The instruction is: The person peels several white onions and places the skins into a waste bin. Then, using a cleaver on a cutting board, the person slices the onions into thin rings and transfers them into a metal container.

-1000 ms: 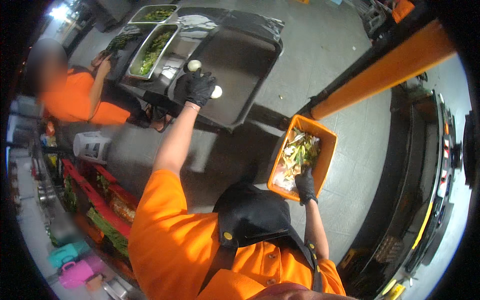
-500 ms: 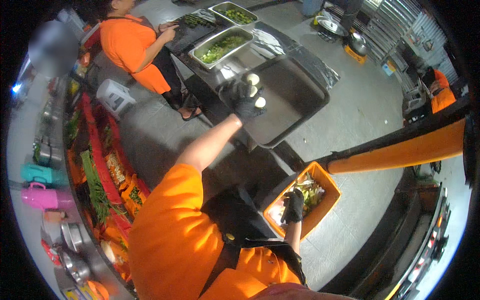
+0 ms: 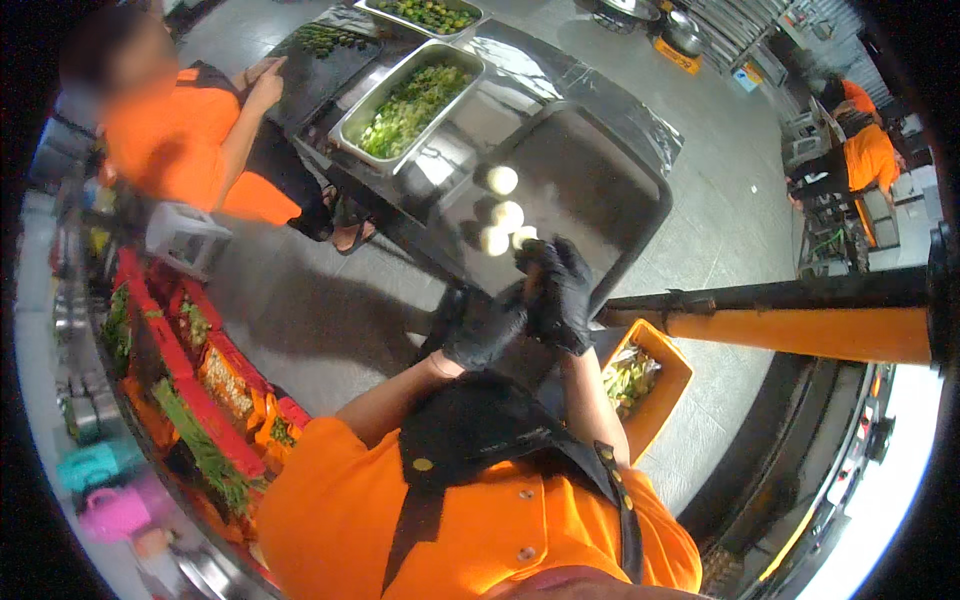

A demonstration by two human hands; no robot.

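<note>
Both my hands, in black gloves, are together over the near edge of a dark rectangular tray (image 3: 600,180). My left hand (image 3: 487,328) is closed, its fingers against the right hand. My right hand (image 3: 562,300) has its fingers curled inward. A small brownish patch shows between the two hands; most of it is hidden and I cannot make out what it is. Just beyond my fingers, several round white bulbs, like peeled onions (image 3: 503,180), lie in the tray's left part.
Below my right forearm stands an orange crate (image 3: 668,385) with pale peelings. Metal pans of chopped greens (image 3: 410,115) are on the table. A person in orange (image 3: 170,150) works at the left, near red bins of vegetables (image 3: 190,370). An orange-and-black beam (image 3: 800,330) juts from the right.
My left hand has left the white bulbs in the tray and drawn back towards me. My right hand has risen from the orange crate to meet it.
</note>
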